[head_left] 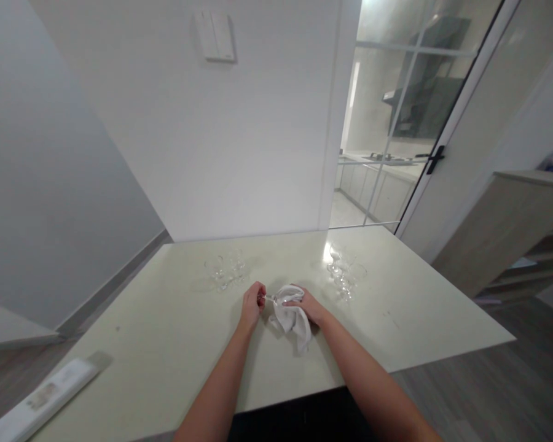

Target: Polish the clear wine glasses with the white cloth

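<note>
White cloth [289,314] is bunched in the R hand [309,306], fingers closed on it; its loose end drapes twd the wearer. The L hand [253,298] is closed on one end of a clear glass [270,298], prob. the foot. What shows of the glass is a thin stem btwn the hands, long axis approx. L–R, far end running into the cloth; bowl hidden, so can't tell its shape. So the glass lies R of the L hand, L of the R hand, in front of the wearer, above the tabletop [166,344]. More glassware beyond, L [225,271] & R [341,274].
</note>
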Demonstrator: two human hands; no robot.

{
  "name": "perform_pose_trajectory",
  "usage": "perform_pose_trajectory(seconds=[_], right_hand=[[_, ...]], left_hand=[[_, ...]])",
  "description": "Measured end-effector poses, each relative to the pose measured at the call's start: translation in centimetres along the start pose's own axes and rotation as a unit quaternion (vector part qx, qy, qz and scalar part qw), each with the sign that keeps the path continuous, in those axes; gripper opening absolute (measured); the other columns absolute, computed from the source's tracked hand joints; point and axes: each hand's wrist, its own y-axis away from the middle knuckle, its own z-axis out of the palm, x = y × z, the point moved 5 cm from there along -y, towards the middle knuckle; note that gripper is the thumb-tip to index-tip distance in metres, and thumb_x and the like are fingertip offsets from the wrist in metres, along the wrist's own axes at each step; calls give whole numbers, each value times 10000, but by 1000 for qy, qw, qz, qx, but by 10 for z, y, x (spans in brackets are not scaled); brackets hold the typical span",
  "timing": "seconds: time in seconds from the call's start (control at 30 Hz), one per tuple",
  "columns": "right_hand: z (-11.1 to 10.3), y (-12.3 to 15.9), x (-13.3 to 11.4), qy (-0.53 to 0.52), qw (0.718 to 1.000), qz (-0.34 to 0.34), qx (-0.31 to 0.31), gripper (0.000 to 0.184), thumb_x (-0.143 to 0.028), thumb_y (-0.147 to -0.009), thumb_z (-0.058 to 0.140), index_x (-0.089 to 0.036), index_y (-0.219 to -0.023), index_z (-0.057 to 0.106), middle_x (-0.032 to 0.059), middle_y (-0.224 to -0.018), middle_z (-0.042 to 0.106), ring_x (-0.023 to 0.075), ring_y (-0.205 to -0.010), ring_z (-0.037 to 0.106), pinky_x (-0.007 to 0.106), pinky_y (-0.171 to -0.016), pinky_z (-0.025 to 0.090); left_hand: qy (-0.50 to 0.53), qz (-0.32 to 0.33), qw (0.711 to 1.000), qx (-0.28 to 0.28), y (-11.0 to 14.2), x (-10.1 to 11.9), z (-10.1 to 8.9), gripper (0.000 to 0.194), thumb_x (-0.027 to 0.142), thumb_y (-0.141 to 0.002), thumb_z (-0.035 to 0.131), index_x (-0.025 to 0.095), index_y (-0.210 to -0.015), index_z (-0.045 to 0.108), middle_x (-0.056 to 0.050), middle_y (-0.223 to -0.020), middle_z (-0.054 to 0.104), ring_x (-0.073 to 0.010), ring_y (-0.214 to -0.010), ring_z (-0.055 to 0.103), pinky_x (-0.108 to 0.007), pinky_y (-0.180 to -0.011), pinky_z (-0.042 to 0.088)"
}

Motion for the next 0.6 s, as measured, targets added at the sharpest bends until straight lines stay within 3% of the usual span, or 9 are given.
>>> perform_pose_trajectory(seconds=[0.17, 0.37, 0.5, 0.6], right_hand=[[1, 1, -4, 29, 999, -23, -25, 329, -331, -640, 762, -171, -905, 649, 11, -840, 674, 148, -744, 584, 273, -720, 447], [-3, -1, 4, 46, 999, -18, -11, 279, -350, -642, 758, -169, -808, 625, -11, -747, 634, 132, -673, 550, 251, -648, 426], [-4, -2, 6, 77, 997, -31, 1, 225, -383, -737, 675, -170, -718, 606, -31, -662, 578, 118, -631, 508, 243, -629, 403], [-2, -2, 4, 77, 996, -35, -5, 224, -387, -745, 665, -167, -759, 629, -21, -702, 600, 125, -663, 523, 254, -667, 418]], left_hand=[[-14, 46, 999, -21, 4, 9, 2, 397, 533, -811, 432, 186, -626, 482, 46, -480, 365, -81, -402, 326, -190, -357, 219], [-51, 91, 993, -51, 7, 9, 2, 402, 529, -856, 410, 191, -643, 453, 43, -534, 357, -90, -451, 334, -200, -396, 247], [-60, 107, 992, -39, 6, 8, 1, 395, 510, -872, 394, 193, -641, 442, 36, -551, 361, -97, -470, 331, -209, -411, 249], [-67, 99, 992, -26, 5, 6, 0, 405, 514, -871, 375, 199, -626, 442, 32, -532, 361, -106, -462, 323, -218, -410, 246]])
